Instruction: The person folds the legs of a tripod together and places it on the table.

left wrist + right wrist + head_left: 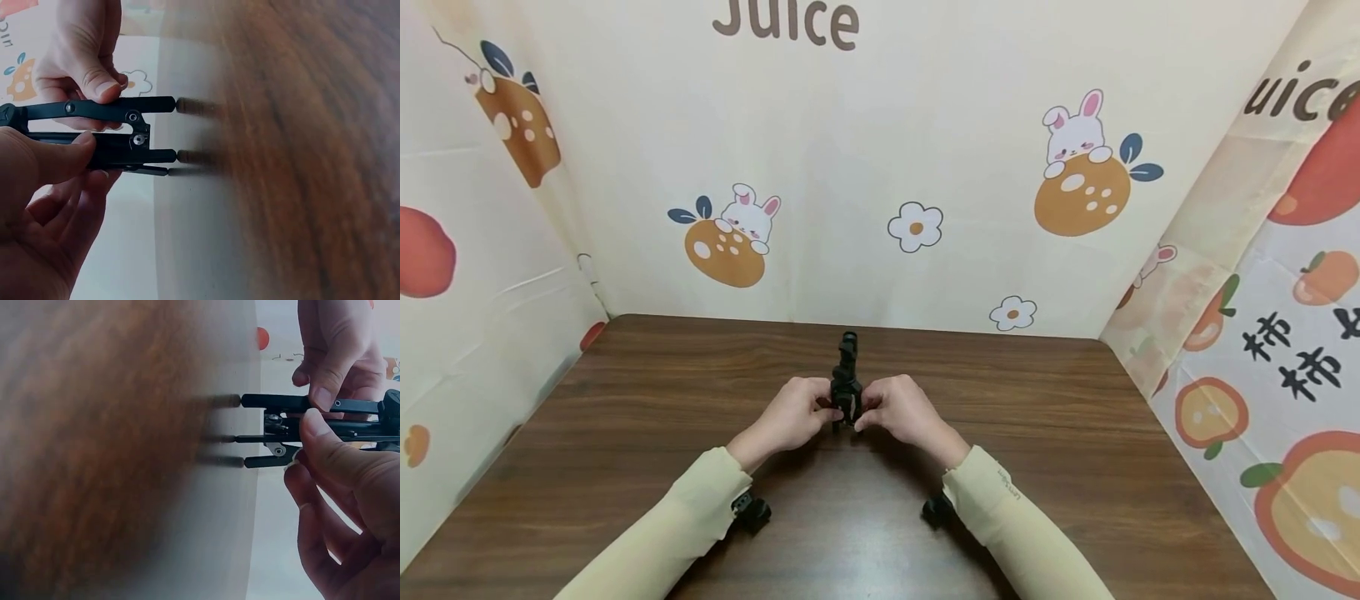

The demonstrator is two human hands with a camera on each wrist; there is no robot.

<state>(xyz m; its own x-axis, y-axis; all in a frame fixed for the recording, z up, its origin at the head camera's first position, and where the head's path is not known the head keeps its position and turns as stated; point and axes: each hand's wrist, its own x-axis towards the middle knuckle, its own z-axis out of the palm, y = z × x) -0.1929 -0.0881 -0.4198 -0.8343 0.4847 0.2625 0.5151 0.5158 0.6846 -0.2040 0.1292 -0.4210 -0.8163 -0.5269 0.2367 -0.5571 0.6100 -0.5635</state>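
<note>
A small black tripod [847, 375] stands upright near the back middle of the table, its legs close together. My left hand [793, 410] grips one leg between thumb and fingers from the left. From the other side my right hand [902, 408] pinches another leg. Seen from the left wrist, the tripod legs [156, 104] show rounded tips right at the tabletop, with small hinge braces between them. In the right wrist view the right thumb [322, 428] lies along a leg while the fingers curl behind. The hands partly hide the tripod's middle.
The brown wooden table [700, 367] has a backdrop curtain [850, 150] with rabbit and fruit prints behind it, and more printed cloth [1255, 400] at both sides. Black wrist cameras [751, 512] sit at the cuffs of both pale yellow sleeves [685, 508].
</note>
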